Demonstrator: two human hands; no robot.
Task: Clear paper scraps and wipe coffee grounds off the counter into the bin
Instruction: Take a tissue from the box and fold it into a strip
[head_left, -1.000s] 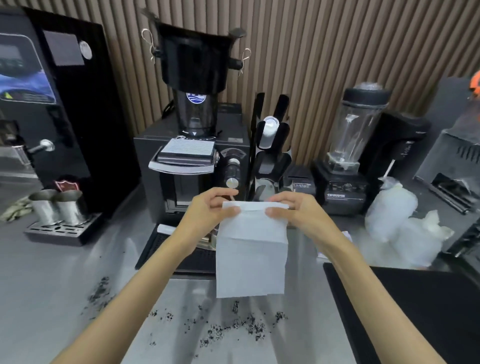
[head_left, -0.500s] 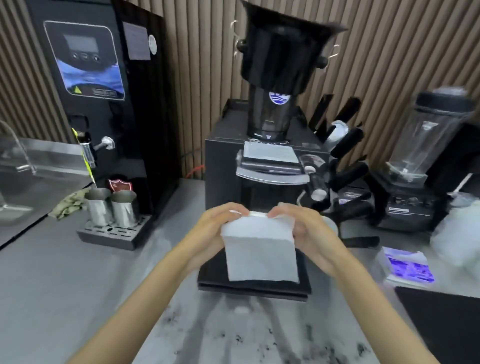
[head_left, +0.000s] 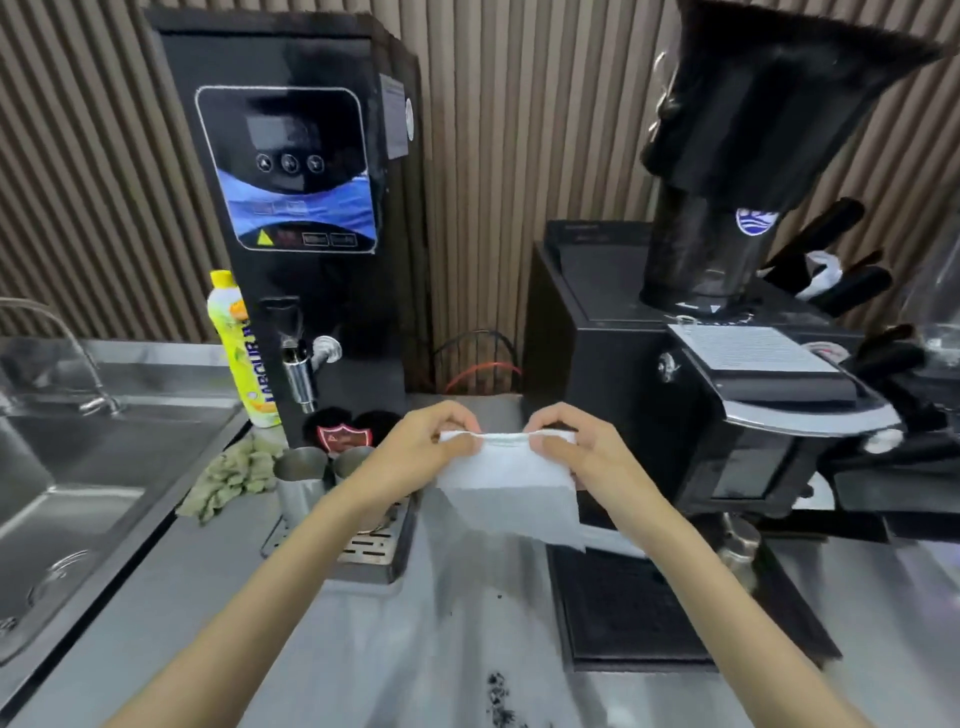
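Left hand: the left hand (head_left: 426, 452) is pinching the top left corner of the white paper towel (head_left: 511, 491), thumb and fingers closed on its folded upper edge.
Right hand: the right hand (head_left: 582, 449) is pinching the top right corner the same way, knuckles curled, so the edge is stretching taut between the two hands.
Paper towel: it is hanging in the air below the fingers, above the counter (head_left: 374, 660), its lower half drooping toward the black drip mat (head_left: 623, 613).
Change: half a second ago the towel was hanging lower and squarer in front of the grinder; now the hands are gathering it shorter at the top, and the view is swinging left so the sink (head_left: 78, 467) is coming into sight.
Coffee grounds: dark gritty specks (head_left: 500, 699) are lying on the counter near the bottom edge, well below the towel.
Textures: the towel is looking soft and matte, the counter grey and smooth with a dull sheen.
Surroundings: a glossy black water dispenser (head_left: 306, 218) is standing behind the left hand, with steel cups (head_left: 301, 475) on a slotted tray and a crumpled green cloth (head_left: 234, 478) beside them; the black grinder (head_left: 727, 322) is standing behind the right hand.
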